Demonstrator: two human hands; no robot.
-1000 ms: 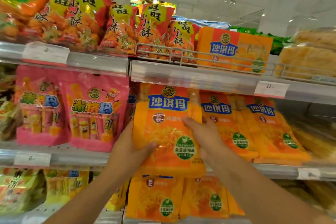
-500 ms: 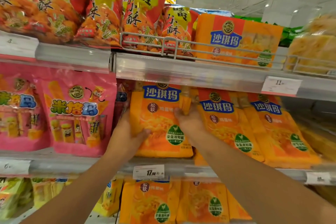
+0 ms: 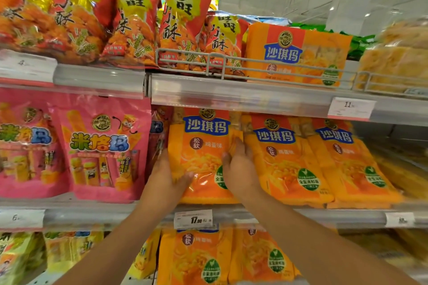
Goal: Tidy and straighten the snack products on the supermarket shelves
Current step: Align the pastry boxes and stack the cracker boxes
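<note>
Orange snack pack (image 3: 203, 146) stands gripped between both hands (image 3: 203, 176).

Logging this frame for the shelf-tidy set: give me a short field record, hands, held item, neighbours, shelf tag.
left hand: grips the left edge of the orange pack, thumb on its front
right hand: holds the same pack's right edge
orange pack: upright, middle shelf, facing out
left neighbour: pink pack, upright
right neighbours: two more orange packs, leaning back
price tag: on the shelf rail below the held pack
</note>
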